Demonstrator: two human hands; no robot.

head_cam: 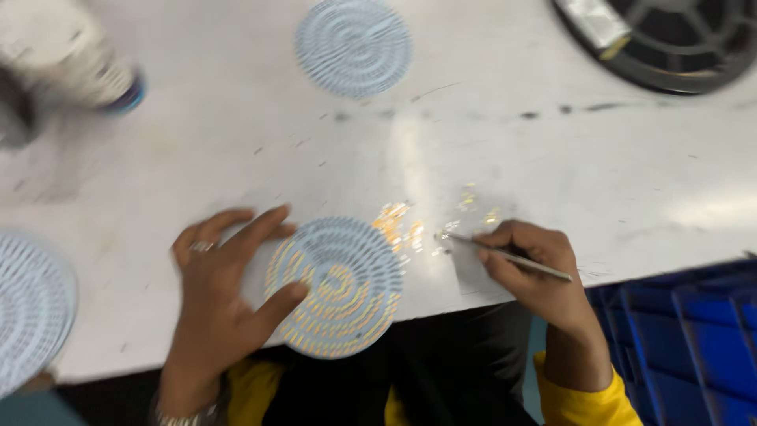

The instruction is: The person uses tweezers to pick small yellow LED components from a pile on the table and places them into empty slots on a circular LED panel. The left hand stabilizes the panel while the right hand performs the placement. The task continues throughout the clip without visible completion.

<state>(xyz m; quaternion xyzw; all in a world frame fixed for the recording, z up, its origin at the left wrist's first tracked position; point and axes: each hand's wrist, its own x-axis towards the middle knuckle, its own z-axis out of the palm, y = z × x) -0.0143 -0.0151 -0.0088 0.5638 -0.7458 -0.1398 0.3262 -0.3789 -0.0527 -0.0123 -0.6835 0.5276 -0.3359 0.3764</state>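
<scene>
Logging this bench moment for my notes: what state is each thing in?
Round LED board: flat at table edge, partly filled with yellow chips.
Left hand: pressing that board.
Right hand: pinching tweezers.
Loose chips: scattered on table.
Far board: lying flat, untouched.
Left-edge board: flat, cut off.

You're at a scuffed white worktable (552, 158) with dark marks and a bright glare of overhead light — blue plastic crates (678, 339) sit below its edge on your right, beside teal floor (538, 331)
</scene>
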